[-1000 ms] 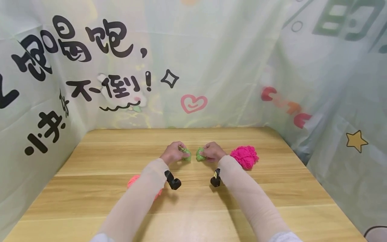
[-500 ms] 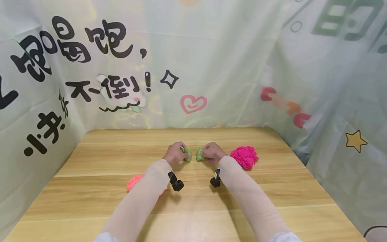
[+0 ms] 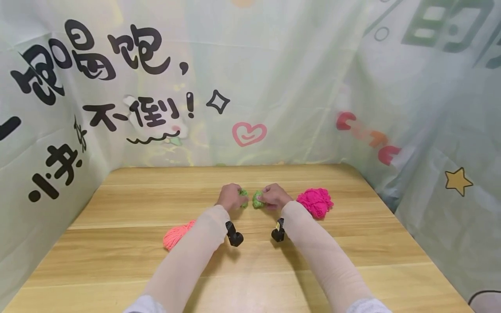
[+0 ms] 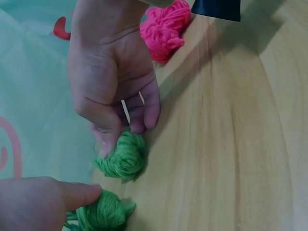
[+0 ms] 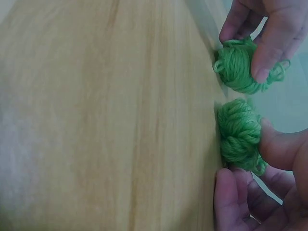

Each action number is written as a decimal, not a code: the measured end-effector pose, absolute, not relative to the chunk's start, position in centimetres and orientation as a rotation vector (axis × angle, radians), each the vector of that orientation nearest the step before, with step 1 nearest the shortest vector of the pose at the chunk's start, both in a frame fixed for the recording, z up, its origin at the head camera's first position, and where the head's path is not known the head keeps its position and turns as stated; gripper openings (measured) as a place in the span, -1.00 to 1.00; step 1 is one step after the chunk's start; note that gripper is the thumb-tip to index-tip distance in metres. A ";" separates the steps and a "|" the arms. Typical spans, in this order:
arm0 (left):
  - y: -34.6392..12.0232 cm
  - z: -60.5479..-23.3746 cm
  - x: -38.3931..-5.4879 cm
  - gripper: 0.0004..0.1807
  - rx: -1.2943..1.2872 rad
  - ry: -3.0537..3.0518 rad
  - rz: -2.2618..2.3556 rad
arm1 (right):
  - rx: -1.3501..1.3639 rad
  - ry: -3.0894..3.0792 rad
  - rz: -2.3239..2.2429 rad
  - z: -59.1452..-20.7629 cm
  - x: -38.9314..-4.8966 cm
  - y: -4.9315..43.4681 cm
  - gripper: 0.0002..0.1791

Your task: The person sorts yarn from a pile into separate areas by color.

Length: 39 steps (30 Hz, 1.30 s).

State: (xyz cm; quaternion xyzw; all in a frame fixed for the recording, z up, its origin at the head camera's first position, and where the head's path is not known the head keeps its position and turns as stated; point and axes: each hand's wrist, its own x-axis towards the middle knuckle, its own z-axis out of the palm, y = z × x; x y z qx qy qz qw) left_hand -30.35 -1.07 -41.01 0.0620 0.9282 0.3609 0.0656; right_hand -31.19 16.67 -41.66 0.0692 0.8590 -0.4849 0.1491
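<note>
Two small green yarn balls sit side by side with a narrow gap between them near the middle of the table. My left hand (image 3: 230, 197) pinches the left yarn ball (image 3: 244, 198) between thumb and fingers; in the right wrist view loose loops stick out of this yarn ball (image 5: 238, 67). The right yarn ball (image 3: 257, 200) is gripped by my right hand (image 3: 277, 196), its thumb on one side and fingertips on the other. From the right wrist, that yarn ball (image 5: 238, 134) appears close over the wood, with twisted strands facing the camera.
A bright pink yarn ball (image 3: 316, 203) lies right of my right hand. A coral yarn ball (image 3: 177, 236) lies at left, partly behind my left forearm. The wooden table (image 3: 117, 261) meets a printed cloth (image 3: 297, 108) at its back and sides.
My left hand and forearm have shifted slightly right, uncovering more of the coral yarn; the hand has turned so less of its green ball shows. My right hand has hardly moved.
</note>
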 end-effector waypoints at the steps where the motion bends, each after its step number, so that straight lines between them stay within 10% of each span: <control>1: -1.0 -40.9 -30.4 -0.80 0.179 2.797 1.069 | 0.200 2.473 -1.393 -41.7 -31.2 16.7 -0.86; 32: -1.2 -40.3 -30.4 -0.63 0.159 2.799 1.070 | 0.136 2.397 -1.391 -41.4 -31.7 16.9 -0.84; 39: -2.1 -40.4 -30.3 -0.64 0.170 2.775 1.090 | 0.119 2.322 -1.411 -41.0 -31.9 17.4 -0.56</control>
